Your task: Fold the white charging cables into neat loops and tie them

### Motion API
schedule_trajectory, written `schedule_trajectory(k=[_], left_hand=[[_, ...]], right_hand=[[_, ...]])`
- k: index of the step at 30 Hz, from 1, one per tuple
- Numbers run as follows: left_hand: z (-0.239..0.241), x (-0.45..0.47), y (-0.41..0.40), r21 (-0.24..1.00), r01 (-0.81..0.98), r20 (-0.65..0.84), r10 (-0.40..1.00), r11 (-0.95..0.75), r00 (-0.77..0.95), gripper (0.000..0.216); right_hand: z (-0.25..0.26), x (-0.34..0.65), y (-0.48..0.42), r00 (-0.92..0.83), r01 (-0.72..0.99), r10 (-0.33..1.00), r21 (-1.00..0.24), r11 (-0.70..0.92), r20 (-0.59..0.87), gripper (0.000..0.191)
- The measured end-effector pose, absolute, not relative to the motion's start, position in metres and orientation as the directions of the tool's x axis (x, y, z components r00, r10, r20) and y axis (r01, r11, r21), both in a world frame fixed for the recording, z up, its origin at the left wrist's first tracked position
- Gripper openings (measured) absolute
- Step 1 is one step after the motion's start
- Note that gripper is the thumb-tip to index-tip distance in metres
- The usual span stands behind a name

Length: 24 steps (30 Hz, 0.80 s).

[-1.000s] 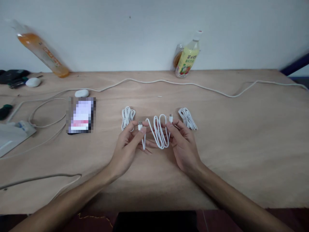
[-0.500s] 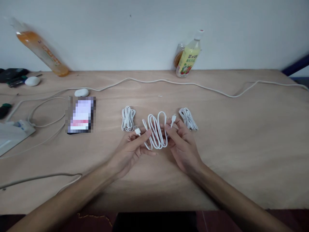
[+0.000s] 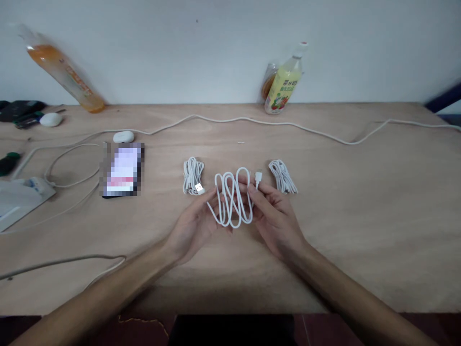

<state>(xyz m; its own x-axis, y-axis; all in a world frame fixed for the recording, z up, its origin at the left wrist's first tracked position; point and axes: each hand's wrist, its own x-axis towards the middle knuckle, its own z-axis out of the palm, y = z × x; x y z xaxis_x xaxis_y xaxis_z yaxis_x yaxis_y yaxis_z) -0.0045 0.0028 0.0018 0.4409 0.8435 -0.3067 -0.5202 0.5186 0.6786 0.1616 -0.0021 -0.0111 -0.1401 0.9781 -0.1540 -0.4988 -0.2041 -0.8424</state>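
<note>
Two bundles point(image 3: 193, 175) lie coiled already, while both hands, left point(image 3: 192, 225) and right point(image 3: 275, 218), grip a third cable point(image 3: 230, 199), looped but untied.

Two bottles point(image 3: 283, 79) lean at the wall — a phone point(image 3: 123, 169) and power strip point(image 3: 25, 188) lie left

Around the looped white cable point(image 3: 232, 199) we find bare wood nearer us; a coiled cable point(image 3: 192, 175) flanks its left, another bundle point(image 3: 283, 176) its right, a long cord point(image 3: 252, 121) crosses beyond
</note>
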Motion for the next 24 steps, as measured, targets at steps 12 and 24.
schedule_trajectory(k=[12, 24], left_hand=[[-0.0022, -0.0072, -0.0014, 0.715, -0.414, -0.349, 0.801, 0.563, 0.486, 0.059], [-0.0036, -0.0046, 0.0012, 0.782, -0.342, -0.358, 0.824, 0.521, 0.439, 0.052]], right_hand=[[-0.0146, 0.1575, -0.007, -0.311, -0.492, 0.935, -0.814, -0.309, -0.167, 0.034], [-0.0103, 0.1576, -0.005, -0.266, -0.502, 0.945, -0.809, -0.305, -0.191, 0.034]])
